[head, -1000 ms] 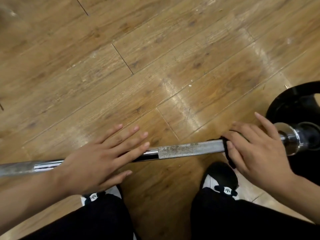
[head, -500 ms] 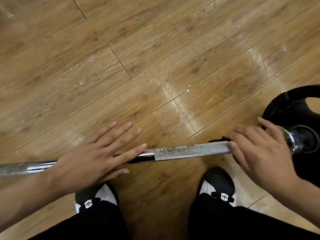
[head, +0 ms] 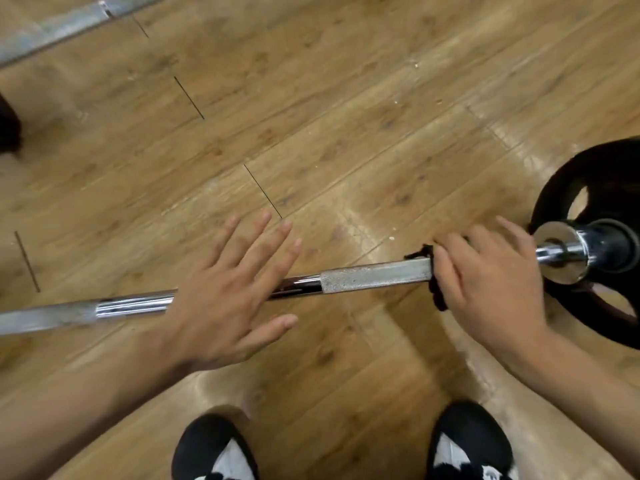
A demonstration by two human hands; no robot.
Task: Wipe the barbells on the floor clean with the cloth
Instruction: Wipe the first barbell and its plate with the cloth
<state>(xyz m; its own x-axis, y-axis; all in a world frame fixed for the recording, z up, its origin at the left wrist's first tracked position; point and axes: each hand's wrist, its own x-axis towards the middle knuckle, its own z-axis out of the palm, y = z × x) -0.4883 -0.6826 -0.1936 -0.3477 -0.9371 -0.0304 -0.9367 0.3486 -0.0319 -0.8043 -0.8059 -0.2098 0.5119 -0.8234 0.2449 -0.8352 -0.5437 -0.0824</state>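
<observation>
Wood-plank floor (head: 346, 116), knurled steel barbell (head: 374, 279); left grip (head: 225, 299) splayed flat, right grip (head: 491, 282) clamped round black cloth (head: 438, 299).

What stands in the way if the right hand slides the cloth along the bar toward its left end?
The left hand does: it lies over the bar with straight fingers, just left of the knurled section. Between it and the cloth, which the right hand grips, the bar is bare.

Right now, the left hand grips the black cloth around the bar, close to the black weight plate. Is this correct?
No. In the head view the right hand grips the black cloth around the bar, close to the black weight plate; the left hand lies open over the bar.
</observation>
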